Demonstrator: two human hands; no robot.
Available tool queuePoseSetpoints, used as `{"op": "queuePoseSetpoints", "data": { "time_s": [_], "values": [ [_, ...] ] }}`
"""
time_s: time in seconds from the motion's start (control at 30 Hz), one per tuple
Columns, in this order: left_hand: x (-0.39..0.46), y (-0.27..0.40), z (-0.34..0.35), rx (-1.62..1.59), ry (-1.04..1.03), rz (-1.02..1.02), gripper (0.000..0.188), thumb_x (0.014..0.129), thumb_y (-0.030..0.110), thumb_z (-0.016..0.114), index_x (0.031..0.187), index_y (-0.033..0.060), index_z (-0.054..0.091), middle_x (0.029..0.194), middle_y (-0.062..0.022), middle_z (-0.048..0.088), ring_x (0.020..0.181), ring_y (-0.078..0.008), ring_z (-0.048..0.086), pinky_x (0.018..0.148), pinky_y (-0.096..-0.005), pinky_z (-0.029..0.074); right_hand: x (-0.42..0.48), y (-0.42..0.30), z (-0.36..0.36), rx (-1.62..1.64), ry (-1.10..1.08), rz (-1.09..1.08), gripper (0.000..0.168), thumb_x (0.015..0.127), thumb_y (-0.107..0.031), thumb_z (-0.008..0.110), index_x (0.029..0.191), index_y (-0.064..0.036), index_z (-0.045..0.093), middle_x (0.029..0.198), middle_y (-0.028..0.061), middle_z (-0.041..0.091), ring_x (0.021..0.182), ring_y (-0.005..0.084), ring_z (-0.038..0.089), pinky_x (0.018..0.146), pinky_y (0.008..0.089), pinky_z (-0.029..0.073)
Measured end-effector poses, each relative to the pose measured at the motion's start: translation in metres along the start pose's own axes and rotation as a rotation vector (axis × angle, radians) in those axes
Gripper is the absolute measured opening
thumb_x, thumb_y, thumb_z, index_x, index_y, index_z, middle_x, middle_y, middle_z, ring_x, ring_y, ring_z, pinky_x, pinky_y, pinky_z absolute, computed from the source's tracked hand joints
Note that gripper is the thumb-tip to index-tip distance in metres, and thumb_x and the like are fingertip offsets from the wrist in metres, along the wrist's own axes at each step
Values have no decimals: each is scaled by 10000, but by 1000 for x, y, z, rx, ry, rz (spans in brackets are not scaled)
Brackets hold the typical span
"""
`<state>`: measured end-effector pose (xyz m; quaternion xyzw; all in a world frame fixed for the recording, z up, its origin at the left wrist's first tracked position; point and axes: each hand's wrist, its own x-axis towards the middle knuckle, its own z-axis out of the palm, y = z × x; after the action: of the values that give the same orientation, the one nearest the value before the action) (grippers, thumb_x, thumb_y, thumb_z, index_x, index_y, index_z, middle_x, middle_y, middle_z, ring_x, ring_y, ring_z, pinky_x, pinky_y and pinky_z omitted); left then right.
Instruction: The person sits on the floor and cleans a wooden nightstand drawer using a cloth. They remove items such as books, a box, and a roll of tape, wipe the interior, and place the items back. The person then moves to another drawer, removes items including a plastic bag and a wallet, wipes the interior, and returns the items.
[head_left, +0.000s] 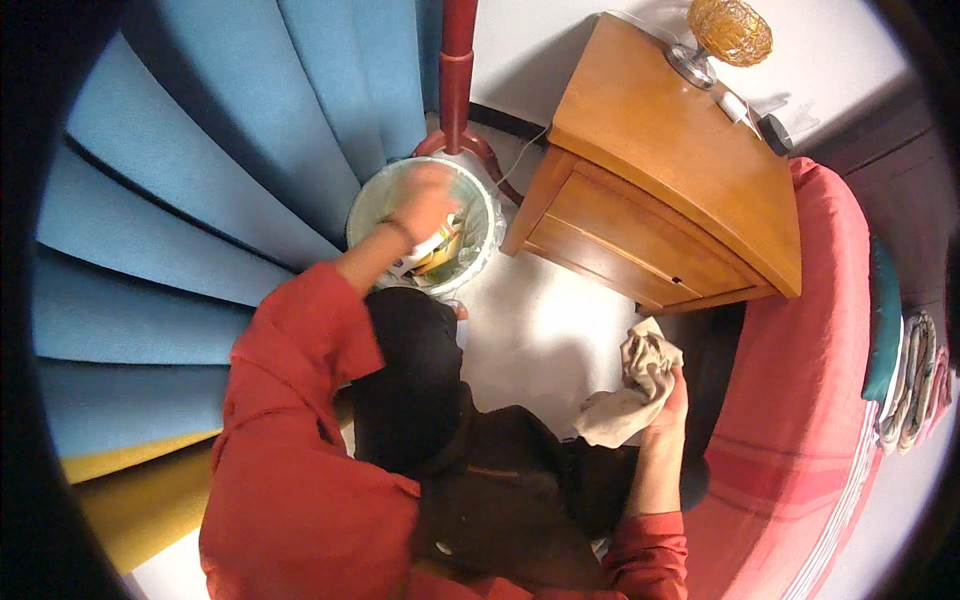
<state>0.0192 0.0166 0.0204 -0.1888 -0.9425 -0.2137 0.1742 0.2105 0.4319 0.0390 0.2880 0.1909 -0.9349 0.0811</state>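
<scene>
My left hand, blurred, reaches over the mouth of a round waste bin lined with a clear plastic bag. Whether its fingers hold anything is unclear. Beneath the wrist, crumpled rubbish in white, yellow and green lies inside the bin. My right hand grips a crumpled beige cloth above the pale floor, between my knee and the bed. A loose flap of the cloth hangs towards the left.
Blue curtains hang close to the bin's left side. Behind it stands a dark-red pole on curved feet. A wooden nightstand bears a wire-shaded lamp. Right of me is a bed with a red-pink cover.
</scene>
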Motion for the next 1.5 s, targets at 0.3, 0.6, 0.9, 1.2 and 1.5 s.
{"op": "queuePoseSetpoints", "data": {
  "time_s": [0.3, 0.6, 0.9, 1.2, 1.5],
  "values": [
    [-148, -86, 9, -1060, 38, -1357, 416, 735, 78, 514, 1126, -44, 442, 1072, -209, 533, 953, -313, 554, 825, -432, 454, 22, -95, 212, -646, -420, -995, 441, 902, -328, 422, 1182, 11, 453, 1080, 157, 553, 980, 235, 548, 812, 339, 470],
    [-158, -64, -10, -1352, -6, -1356, 346, 718, 44, 490, 1054, -33, 511, 936, -133, 588, 827, -257, 593, 735, -405, 496, 132, -4, 255, -1876, -218, -1642, 341, 796, -167, 590, 1095, -28, 503, 1078, 157, 545, 1012, 310, 515, 866, 368, 406],
    [-189, -117, -10, -1115, -311, -1364, 328, 728, 147, 536, 1031, 22, 543, 925, -80, 594, 807, -204, 591, 691, -366, 490, 124, 4, 237, -1990, -509, -1939, 382, 663, 6, 572, 1034, -74, 535, 1072, 111, 529, 993, 300, 490, 863, 378, 385],
    [-84, -53, -86, -1048, -468, -1058, 435, 738, 56, 466, 1170, 17, 446, 1005, -107, 576, 883, -229, 594, 701, -407, 523, 86, -95, 107, -1177, 337, -1873, 343, 791, -56, 583, 1113, -20, 471, 1040, 122, 540, 954, 228, 516, 836, 319, 415],
    [-14, -42, -108, -914, -698, -997, 433, 717, 55, 459, 1147, 5, 469, 963, -91, 593, 772, -172, 617, 559, -296, 529, 209, -24, -7, -352, 381, -771, 282, 764, -81, 458, 1023, -68, 569, 936, 79, 593, 835, 227, 565, 759, 344, 464]
  ]
}}
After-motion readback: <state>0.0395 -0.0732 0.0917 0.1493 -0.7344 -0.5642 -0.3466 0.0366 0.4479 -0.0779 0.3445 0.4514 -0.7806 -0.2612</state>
